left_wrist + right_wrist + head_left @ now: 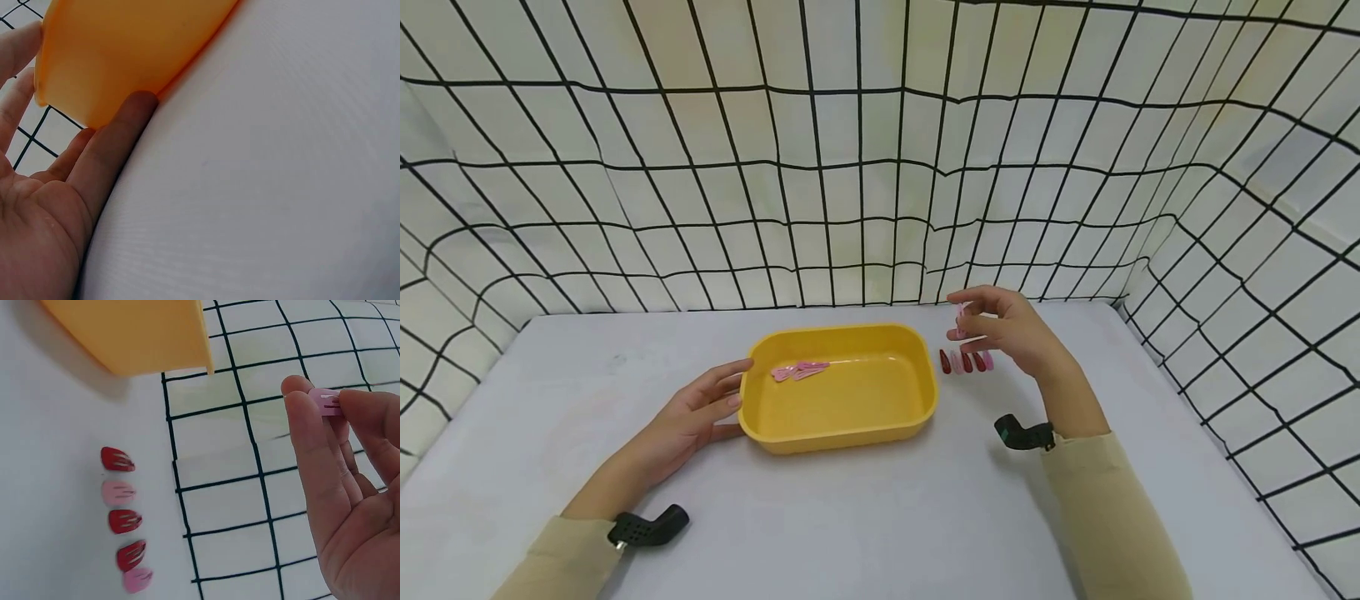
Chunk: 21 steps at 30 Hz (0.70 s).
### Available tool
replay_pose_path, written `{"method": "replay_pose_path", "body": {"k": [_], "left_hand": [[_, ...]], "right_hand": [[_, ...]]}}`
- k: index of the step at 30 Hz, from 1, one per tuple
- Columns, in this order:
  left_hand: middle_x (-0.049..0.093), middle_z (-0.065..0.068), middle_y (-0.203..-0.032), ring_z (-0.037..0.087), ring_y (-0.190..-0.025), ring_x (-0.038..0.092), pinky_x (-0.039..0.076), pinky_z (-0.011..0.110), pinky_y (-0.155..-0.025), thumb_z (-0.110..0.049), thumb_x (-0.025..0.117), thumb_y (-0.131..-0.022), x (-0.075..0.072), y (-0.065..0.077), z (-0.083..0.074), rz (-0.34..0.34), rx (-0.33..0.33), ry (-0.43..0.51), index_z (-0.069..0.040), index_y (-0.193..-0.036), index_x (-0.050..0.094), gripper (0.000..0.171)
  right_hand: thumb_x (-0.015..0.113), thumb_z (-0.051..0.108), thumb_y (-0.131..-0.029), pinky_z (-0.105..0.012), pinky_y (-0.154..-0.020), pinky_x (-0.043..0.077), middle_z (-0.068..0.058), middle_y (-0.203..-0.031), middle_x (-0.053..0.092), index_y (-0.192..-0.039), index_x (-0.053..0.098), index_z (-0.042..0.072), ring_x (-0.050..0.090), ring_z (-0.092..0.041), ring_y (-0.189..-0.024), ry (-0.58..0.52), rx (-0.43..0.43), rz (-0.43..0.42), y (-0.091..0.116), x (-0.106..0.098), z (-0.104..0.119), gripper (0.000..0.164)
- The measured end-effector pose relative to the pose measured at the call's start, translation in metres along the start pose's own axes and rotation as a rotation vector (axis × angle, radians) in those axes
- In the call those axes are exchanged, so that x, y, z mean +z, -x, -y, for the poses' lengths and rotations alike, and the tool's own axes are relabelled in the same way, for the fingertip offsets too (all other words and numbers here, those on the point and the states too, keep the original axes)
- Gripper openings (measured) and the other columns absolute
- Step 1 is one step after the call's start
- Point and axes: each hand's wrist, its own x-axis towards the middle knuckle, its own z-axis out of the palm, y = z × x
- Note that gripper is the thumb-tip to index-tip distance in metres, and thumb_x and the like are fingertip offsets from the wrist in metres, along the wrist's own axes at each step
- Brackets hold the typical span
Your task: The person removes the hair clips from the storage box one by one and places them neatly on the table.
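Note:
My right hand (1011, 329) pinches a pink snap hair clip (326, 402) between thumb and fingertips, raised above the table beyond a row of clips. That row holds red hair clips (125, 521) and pink hair clips (119, 492), side by side to the right of a yellow tray (850, 435). Inside the tray, toward its left end, several pink hair clips (810, 369) lie close together. At the tray's left end rests my left hand (703, 408), fingers loosely extended, fingertips at the rim and outer wall.
A white table (865, 525) carries the tray and the clips. Black wire grid (861, 167) with white sheeting behind it rises along the table's back and both sides. Each wrist wears a black camera mount (651, 527).

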Motion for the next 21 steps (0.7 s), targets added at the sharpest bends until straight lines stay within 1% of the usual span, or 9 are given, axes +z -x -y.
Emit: {"method": "replay_pose_path", "body": {"k": [5,8,11,15,18,21], "left_hand": [[0.023,0.023,-0.160,0.005,-0.120,0.058,0.057,0.033,-0.091,-0.019,0.048,-0.106,-0.002,0.004,0.000,-0.016,0.001,-0.016,-0.018,-0.156,0.031,0.052],[0.023,0.023,-0.160,0.005,-0.121,0.057,0.057,0.034,-0.092,-0.019,0.047,-0.107,-0.002,0.003,0.001,-0.004,-0.002,-0.009,-0.018,-0.156,0.031,0.052],[0.022,0.023,-0.160,0.007,-0.123,0.057,0.057,0.035,-0.093,-0.019,0.047,-0.107,-0.001,0.001,0.003,0.015,-0.001,0.005,-0.018,-0.156,0.031,0.052],[0.023,0.023,-0.160,0.007,-0.122,0.058,0.057,0.035,-0.092,-0.019,0.048,-0.106,0.000,0.000,0.004,0.008,0.005,0.015,-0.017,-0.155,0.031,0.052],[0.023,0.022,-0.160,0.006,-0.122,0.058,0.057,0.035,-0.093,-0.019,0.048,-0.106,-0.001,-0.001,0.004,0.008,0.008,0.012,-0.018,-0.156,0.032,0.052],[0.022,0.023,-0.161,0.006,-0.122,0.057,0.057,0.035,-0.093,-0.020,0.048,-0.106,-0.002,-0.001,0.003,0.008,0.011,0.006,-0.019,-0.156,0.031,0.052]], "right_hand": [[0.067,0.014,-0.096,-0.039,-0.082,0.061,-0.019,-0.109,0.056,-0.131,0.061,0.010,0.072,-0.031,-0.101,0.008,0.038,-0.034,0.003,-0.005,-0.010,0.035],[0.066,0.015,-0.097,-0.038,-0.082,0.061,-0.020,-0.113,0.058,-0.132,0.060,0.012,0.072,-0.032,-0.102,0.034,0.060,-0.061,0.005,-0.008,-0.013,0.035],[0.065,0.015,-0.098,-0.037,-0.083,0.061,-0.020,-0.116,0.059,-0.130,0.061,0.012,0.072,-0.030,-0.102,0.059,0.080,-0.082,0.007,-0.011,-0.016,0.033],[0.064,0.013,-0.098,-0.036,-0.085,0.060,-0.017,-0.118,0.062,-0.128,0.062,0.006,0.070,-0.028,-0.101,0.076,0.049,-0.076,0.006,-0.013,-0.018,0.031],[0.062,0.012,-0.098,-0.035,-0.087,0.059,-0.017,-0.113,0.062,-0.126,0.062,0.003,0.069,-0.028,-0.101,0.076,0.026,-0.084,0.004,-0.013,-0.019,0.029],[0.060,0.012,-0.099,-0.034,-0.087,0.059,-0.019,-0.110,0.061,-0.124,0.062,0.003,0.067,-0.031,-0.101,0.069,0.018,-0.096,0.002,-0.013,-0.020,0.027]]}}
